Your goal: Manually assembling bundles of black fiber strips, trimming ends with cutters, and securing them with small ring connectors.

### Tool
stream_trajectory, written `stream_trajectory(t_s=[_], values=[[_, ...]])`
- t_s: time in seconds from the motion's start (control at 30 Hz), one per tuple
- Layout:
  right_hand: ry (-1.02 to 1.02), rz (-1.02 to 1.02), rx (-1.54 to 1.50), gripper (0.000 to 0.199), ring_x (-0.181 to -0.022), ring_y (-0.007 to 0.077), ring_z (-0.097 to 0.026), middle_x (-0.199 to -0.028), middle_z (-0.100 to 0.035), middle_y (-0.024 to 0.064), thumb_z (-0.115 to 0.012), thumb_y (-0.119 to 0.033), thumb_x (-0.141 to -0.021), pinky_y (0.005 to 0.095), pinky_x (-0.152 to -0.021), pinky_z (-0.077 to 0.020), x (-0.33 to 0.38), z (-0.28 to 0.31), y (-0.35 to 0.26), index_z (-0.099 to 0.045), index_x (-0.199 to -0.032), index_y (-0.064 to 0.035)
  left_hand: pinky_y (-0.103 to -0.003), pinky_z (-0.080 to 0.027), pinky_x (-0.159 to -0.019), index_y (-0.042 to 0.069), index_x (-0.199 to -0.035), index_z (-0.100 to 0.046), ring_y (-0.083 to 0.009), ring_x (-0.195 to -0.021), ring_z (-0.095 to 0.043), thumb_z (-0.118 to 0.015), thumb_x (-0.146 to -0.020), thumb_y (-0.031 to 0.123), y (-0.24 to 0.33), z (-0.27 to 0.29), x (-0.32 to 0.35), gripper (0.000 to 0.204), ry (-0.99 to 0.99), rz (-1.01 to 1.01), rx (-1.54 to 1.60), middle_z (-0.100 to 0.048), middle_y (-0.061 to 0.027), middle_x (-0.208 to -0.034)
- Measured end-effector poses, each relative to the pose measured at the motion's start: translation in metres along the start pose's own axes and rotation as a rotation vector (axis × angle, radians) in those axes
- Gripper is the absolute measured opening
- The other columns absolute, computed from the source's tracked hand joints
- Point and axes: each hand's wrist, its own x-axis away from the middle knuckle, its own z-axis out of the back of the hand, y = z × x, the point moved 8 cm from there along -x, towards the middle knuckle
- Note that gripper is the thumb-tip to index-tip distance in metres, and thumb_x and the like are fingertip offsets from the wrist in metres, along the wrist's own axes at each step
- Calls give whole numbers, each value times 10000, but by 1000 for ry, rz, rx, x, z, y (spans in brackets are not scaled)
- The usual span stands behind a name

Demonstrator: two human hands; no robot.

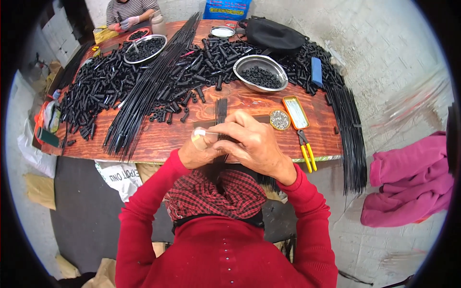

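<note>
Both of my hands meet in front of me at the table's near edge. My right hand (pixel 259 144) is closed, its thumb and fingers pinching a thin pale stick-like piece (pixel 212 133). My left hand (pixel 196 151) has pale tape on a finger and is closed at the white end of that piece; its grip is partly hidden. Beneath the hands a narrow bundle of thin dark rods (pixel 221 108) points away from me across the table edge. Right of the hands lie a round tin of small metal parts (pixel 279 120), a yellow tray of thin pale pieces (pixel 297 114) and yellow-handled pliers (pixel 306 151).
Across the wooden table (pixel 269 149) lie heaps of black tubular parts (pixel 96 91) and long black rods (pixel 149 91). Metal bowls (pixel 240 79) hold small black rings. A black bag (pixel 273 34) lies at the back. Another person (pixel 132 14) works at the far left.
</note>
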Motion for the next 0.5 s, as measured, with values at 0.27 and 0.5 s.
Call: stream_trajectory(t_s=[0.27, 0.5], values=[[68, 35, -5, 137, -695, 262, -654, -844, -605, 84, -749, -127, -800, 349, -574, -522, 11, -10, -12, -692, -907, -64, -411, -463, -977, 36, -1247, -557, -333, -1144, -568, -644, -914, 183, -12, -41, 23, 374, 225, -177, -320, -586, -178, -1215], [56, 72, 8, 176, -653, 245, -655, -856, -589, 68, -767, -138, -788, 342, -549, -524, 13, -11, -23, -697, -941, -87, -365, -308, -1161, 5, -1428, -372, -223, -1393, -386, -312, -1066, 277, -87, -42, 17, 457, 218, 85, 236, -417, -163, -1512]])
